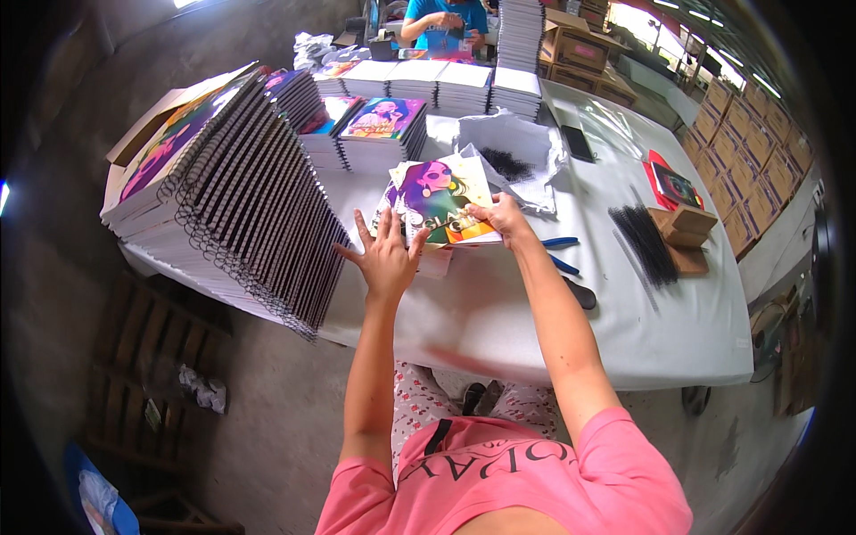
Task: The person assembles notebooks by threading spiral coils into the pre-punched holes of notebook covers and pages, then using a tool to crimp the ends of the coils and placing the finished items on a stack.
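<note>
In front of me is a notebook with a colourful illustrated cover (pixel 434 190), lying slightly turned on the white-covered table (pixel 428 325). My right hand (pixel 501 218) grips its right edge, thumb on top of the cover and the other fingers underneath. My left hand (pixel 387 253) is open, fingers spread, at the notebook's lower left corner. Some paler sheets or another cover peek out along the left side; how they lie is partly hidden by the hand. Blue-handled pliers (pixel 562 253) rest just right of my right wrist, partly behind the forearm.
A tall slanted stack of spiral-bound notebooks (pixel 259 196) fills the left. More notebook piles (pixel 383 120) line the back. Black binding coils lie in a white wrapping (pixel 526 174) and in a bundle (pixel 644 245) beside wooden blocks (pixel 687 232). A phone (pixel 578 144) lies farther back. Across sits another person (pixel 444 22).
</note>
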`<act>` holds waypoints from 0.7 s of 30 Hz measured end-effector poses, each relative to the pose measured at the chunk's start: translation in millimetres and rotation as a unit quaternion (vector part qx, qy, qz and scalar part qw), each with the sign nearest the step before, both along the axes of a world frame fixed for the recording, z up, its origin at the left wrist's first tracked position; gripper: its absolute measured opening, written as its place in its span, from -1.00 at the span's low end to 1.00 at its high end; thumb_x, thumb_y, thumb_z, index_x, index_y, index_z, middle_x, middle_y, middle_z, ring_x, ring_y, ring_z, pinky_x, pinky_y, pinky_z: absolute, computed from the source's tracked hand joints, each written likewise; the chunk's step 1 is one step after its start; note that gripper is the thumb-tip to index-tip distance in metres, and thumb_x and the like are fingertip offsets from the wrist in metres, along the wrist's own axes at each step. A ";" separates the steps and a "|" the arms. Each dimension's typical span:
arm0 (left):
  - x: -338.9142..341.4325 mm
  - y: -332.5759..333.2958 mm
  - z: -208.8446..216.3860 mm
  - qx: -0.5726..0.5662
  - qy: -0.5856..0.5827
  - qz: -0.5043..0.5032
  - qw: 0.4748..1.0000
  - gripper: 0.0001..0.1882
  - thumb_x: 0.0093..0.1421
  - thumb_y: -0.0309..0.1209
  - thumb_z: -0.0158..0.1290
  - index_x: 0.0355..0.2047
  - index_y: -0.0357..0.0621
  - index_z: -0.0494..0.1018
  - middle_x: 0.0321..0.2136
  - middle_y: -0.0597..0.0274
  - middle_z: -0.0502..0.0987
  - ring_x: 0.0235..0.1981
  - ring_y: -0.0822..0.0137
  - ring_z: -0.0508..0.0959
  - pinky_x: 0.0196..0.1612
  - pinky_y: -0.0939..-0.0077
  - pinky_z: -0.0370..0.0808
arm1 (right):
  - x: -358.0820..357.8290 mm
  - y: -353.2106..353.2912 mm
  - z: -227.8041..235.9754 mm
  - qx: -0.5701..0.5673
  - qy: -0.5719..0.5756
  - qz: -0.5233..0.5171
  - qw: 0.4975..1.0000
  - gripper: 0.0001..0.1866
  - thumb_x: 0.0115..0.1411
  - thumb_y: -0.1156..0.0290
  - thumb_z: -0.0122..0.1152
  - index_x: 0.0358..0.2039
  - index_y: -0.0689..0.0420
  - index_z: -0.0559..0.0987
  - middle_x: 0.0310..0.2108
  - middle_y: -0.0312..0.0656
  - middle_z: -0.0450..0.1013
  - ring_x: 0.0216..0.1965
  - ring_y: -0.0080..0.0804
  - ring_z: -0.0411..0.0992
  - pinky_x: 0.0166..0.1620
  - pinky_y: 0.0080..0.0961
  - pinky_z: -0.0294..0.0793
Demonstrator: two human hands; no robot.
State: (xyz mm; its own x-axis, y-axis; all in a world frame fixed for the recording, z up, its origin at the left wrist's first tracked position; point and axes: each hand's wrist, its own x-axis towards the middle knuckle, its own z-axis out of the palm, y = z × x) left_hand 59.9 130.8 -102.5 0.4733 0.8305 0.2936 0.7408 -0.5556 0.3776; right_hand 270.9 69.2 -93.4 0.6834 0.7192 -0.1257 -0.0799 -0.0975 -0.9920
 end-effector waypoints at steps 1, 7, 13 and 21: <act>0.5 0.1 -0.9 0.019 0.019 0.001 1.000 -0.18 0.12 0.32 -0.41 0.18 0.01 0.20 0.23 0.37 0.12 0.32 0.10 -0.22 0.02 -0.54 -0.55 | 3.0 1.3 2.7 -0.015 -0.067 -0.009 0.998 -0.59 -0.08 0.52 0.37 -0.28 0.32 0.34 -0.43 -0.09 0.48 -0.46 -0.45 0.49 -0.38 -0.53 0.50; -2.3 -3.4 3.8 0.092 0.056 0.010 0.994 -0.14 0.10 0.31 -0.30 0.17 -0.13 0.19 0.28 0.27 -0.01 0.32 0.04 -0.32 0.05 -0.49 -0.51 | 10.3 -41.4 14.3 0.212 0.048 -0.087 0.972 -0.50 -0.04 0.56 0.30 -0.13 0.28 0.24 -0.25 -0.04 0.42 -0.30 -0.38 0.45 -0.24 -0.45 0.49; 41.1 -117.8 1.0 -0.360 -0.642 -0.199 0.647 -0.21 0.05 -0.29 0.16 0.22 -0.20 0.02 0.11 0.13 0.17 0.11 0.25 0.25 0.10 0.37 0.26 | -69.5 -126.1 16.1 0.421 0.073 -0.097 0.899 -0.64 0.11 0.52 0.16 -0.10 0.21 0.27 -0.31 -0.17 0.49 -0.27 -0.44 0.47 -0.19 -0.51 0.49; -15.2 -82.2 10.5 -0.220 -0.424 -0.322 0.818 -0.52 0.13 -0.27 0.13 -0.09 -0.27 0.20 -0.24 0.01 0.43 -0.23 0.30 0.41 -0.13 0.40 0.37 | -18.1 -252.2 34.3 0.311 -0.019 0.051 0.949 -0.22 -0.08 0.56 0.37 0.12 0.06 0.15 -0.29 -0.24 0.48 -0.25 -0.53 0.44 -0.17 -0.55 0.48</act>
State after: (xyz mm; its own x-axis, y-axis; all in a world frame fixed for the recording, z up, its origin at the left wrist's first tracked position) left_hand 44.7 48.7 -92.0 0.6352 0.6035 0.4820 -0.2827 -0.3991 0.8722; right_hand 252.8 -183.0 -59.1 0.6019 0.7089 0.3676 -0.0647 0.5022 -0.8623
